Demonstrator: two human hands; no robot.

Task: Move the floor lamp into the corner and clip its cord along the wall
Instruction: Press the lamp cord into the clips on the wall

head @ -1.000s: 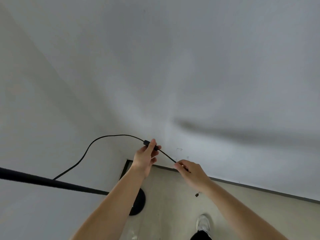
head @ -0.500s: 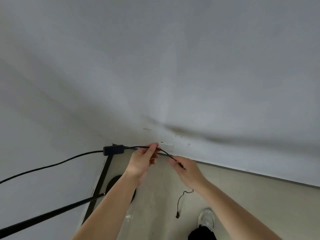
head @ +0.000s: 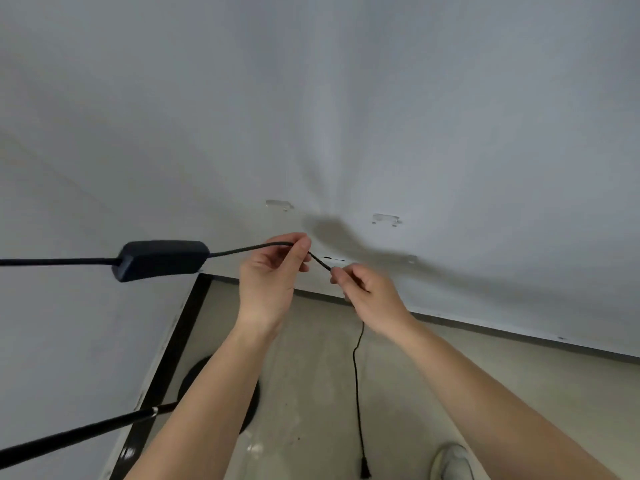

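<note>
Black cord (head: 249, 250) runs across the middle of the frame, from the left edge through a boxy inline switch (head: 161, 259) at centre left, into the left hand (head: 273, 275), on through a short span to the right hand (head: 369, 296), then down to the floor (head: 519, 368), where its plug end (head: 364, 472) lies at the bottom of the frame beside a shoe (head: 452, 462). The lamp's pole (head: 79, 433) slants in from the lower left toward its round base (head: 249, 407), which sits close to the corner where a dark frame (head: 166, 358) meets the wall (head: 346, 116).

Two clear clips (head: 278, 204) (head: 386, 219) are stuck to the wall just above the hands, with what looks like a third (head: 411, 259) lower right, too faint to be sure.

The main risk, as I judge it, is the switch: it hangs unsupported on the left, and its weight could drag the cord back out of a clip or peel a stuck-on clip off the wall. Pushing the cord in with the span slack could also make it miss the slot, and the loose tail lies near the shoe, where it might be stepped on and jerk the line.

Left fingers (head: 301, 242) are pinched together on the cord, thumb against forefinger, the others curled. Right fingers (head: 337, 271) are closed on the cord too, folded into a loose fist. Neither hand touches the wall or a clip yet.
</note>
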